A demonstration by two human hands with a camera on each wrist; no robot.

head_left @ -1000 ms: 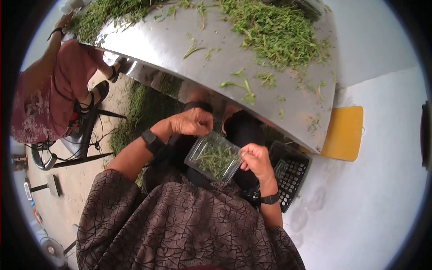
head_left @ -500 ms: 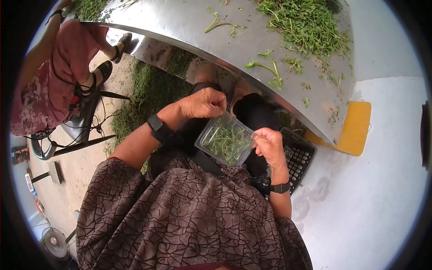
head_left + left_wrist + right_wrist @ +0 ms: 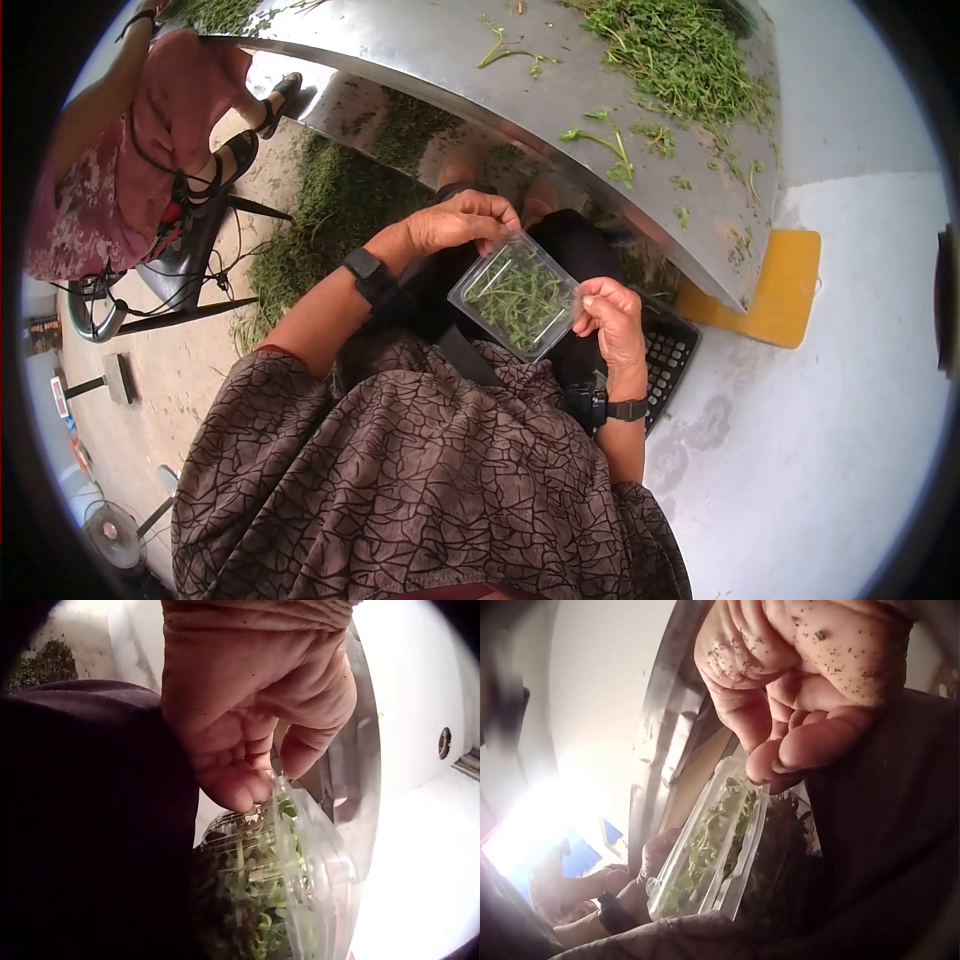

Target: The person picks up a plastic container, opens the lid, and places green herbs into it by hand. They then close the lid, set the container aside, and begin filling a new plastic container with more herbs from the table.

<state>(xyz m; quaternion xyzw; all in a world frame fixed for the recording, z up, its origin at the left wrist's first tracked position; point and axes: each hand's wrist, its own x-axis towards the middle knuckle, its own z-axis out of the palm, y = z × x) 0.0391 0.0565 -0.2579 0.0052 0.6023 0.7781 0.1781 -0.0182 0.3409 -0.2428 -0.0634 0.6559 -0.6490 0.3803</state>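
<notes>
I see the clear clamshell box (image 3: 517,295) of green herb sprigs held up off the lap (image 3: 575,245), just below the near edge of the steel table (image 3: 420,60), turned so one corner points at that edge. It lies directly between the two hands, so neither is nearer: both are on it. The left hand (image 3: 462,222) comes down on the far-left corner, its fingers (image 3: 251,754) curled and pinching the rim where lid meets tray. The right hand (image 3: 610,318) pinches the opposite, right-side rim between thumb and curled fingertips (image 3: 780,761). In both wrist views the box shows edge-on, its flat face tilted and the seam running from one hand to the other. The lid lies down over the tray, but I cannot tell whether it is snapped fast. Nothing stands between hands and box. Beyond, loose herbs (image 3: 680,60) are heaped toward the table's right corner, with stray sprigs near its edge. A black slotted crate (image 3: 665,355) sits on the floor just beside the right wrist, and a yellow block (image 3: 775,290) lies under that table corner. Another person in pink (image 3: 130,170) sits well apart at the table's left end.
</notes>
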